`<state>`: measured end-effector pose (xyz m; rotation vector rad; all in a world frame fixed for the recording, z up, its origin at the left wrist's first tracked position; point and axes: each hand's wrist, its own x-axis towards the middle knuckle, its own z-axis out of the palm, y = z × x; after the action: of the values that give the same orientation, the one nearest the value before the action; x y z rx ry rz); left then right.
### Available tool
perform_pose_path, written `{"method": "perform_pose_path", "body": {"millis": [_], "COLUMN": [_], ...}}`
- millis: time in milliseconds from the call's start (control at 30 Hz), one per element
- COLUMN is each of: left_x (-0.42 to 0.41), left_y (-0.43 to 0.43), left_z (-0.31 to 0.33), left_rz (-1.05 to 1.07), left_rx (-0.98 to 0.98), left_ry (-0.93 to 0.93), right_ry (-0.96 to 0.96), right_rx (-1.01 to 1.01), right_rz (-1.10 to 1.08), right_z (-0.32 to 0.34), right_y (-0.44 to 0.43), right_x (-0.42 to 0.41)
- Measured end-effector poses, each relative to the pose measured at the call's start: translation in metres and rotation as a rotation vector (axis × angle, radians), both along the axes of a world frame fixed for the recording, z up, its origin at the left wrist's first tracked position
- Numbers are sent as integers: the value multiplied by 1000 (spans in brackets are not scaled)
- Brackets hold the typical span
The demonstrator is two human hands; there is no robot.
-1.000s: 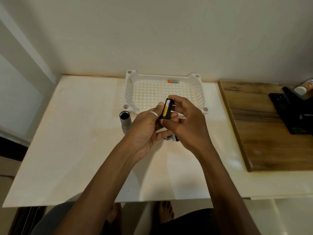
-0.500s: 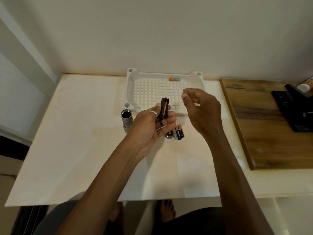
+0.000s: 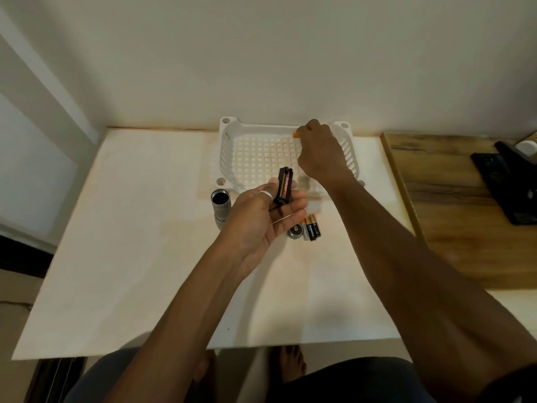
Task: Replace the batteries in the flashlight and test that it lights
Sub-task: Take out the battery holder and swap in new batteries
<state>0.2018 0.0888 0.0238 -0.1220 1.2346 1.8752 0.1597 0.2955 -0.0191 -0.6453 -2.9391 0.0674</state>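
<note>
My left hand (image 3: 261, 219) holds a black battery holder (image 3: 284, 186) upright, with a battery labelled Eveready showing in it. My right hand (image 3: 319, 154) reaches into the white perforated basket (image 3: 229, 152), its fingers curled over a battery (image 3: 295, 134) at the back wall; only the orange tip shows. The silver flashlight body (image 3: 220, 205) lies on the table left of my left hand, open end towards the basket. Its round cap (image 3: 295, 230) and two Duracell batteries (image 3: 312, 230) lie side by side just right of my left hand.
The white table (image 3: 130, 242) meets the wall behind the basket. A wooden board (image 3: 450, 199) adjoins the table on the right, carrying a black object (image 3: 511, 184) and a white bottle (image 3: 527, 146). My knees and bare feet show below the front edge.
My right hand let go of the battery holder, left a battery beside the cap, and moved to the basket's back wall. My left hand keeps the holder, nearly still.
</note>
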Motion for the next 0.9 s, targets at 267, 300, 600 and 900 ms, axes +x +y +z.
{"method": "perform_pose_path", "body": {"millis": [267,300,600,900], "left_x": [0,0,-3,3], "left_y": [-1,-1,-2,4], "left_z": [0,0,-1,-4], "left_rz": [-24,-31,-43,-63], "left_rx": [10,11,24,-64], "left_ry": [0,1,19,94], "right_ry": [-37,-39,386,862], "right_rx": [69,62,-281,-797], "right_rz": [41,51,-187,-158], "right_z": [-4,-3,23,58], "right_y": [11,11,-19,-100], "right_x": [-6,-6,40,118]}}
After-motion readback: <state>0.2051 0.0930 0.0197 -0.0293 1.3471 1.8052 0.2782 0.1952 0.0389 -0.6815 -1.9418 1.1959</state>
